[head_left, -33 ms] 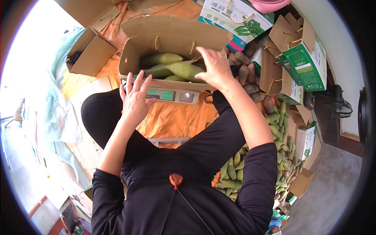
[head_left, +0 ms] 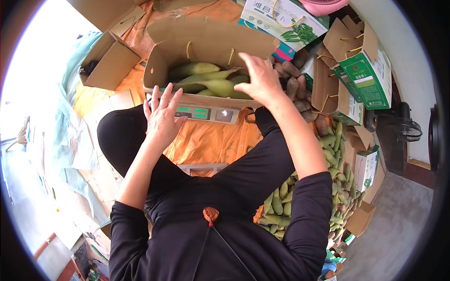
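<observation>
Orange sheet (head_left: 211, 140) underneath, one cardboard box (head_left: 211, 35) of green radishes (head_left: 227, 88) between left hand (head_left: 161, 114) and right hand (head_left: 265, 82), both spread, pinching nothing, contact unclear, box apparently set on a scale (head_left: 212, 114) so its display (head_left: 193, 113), just right of the left hand, faces the person.

And there along the scale's (head_left: 227, 115) near edge, the display (head_left: 193, 113) glows with green figures, too small to tell; up on the white carton (head_left: 281, 23), large dark characters sit beneath Latin lettering by its top edge! Over on the green carton (head_left: 369, 86), fine pale print lines its face.
</observation>
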`<state>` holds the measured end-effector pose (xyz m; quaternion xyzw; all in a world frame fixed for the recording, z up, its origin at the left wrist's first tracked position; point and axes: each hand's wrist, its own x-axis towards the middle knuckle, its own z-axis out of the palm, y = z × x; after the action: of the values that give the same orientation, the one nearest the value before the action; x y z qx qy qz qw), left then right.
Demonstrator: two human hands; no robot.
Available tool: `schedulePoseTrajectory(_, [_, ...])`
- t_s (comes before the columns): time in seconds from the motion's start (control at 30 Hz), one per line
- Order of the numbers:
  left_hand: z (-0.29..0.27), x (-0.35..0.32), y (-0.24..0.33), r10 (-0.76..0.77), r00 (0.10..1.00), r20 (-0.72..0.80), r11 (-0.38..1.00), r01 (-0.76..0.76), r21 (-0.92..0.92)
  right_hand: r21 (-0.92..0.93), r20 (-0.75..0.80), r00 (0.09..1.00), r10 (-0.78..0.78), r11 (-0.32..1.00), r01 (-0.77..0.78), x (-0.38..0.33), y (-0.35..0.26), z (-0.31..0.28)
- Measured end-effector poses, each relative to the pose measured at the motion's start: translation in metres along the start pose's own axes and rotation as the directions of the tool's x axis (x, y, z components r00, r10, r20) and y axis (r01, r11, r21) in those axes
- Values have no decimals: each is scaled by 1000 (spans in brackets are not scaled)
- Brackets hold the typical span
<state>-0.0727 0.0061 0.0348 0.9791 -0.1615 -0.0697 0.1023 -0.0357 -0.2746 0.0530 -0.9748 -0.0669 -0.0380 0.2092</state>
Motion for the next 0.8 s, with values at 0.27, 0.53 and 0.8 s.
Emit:
schedulePoseTrajectory(0.27, [-10, 2, -17, -13, 998, -62, 995, 7, -100, 366, -93, 975, 204, 917, -157, -20, 57, -37])
schedulePoseTrajectory(0.53, [-35, 12, -46, 15, 970, -243, 935, -100, -341, 608, 129, 890, 438, 674, -420, -38, 84, -55])
schedulePoseTrajectory(0.8, [-58, 33, -69, -82, 987, -136, 688, -42, -724, 580, 253, 826, 504, 604, -547, -27, 79, -51])
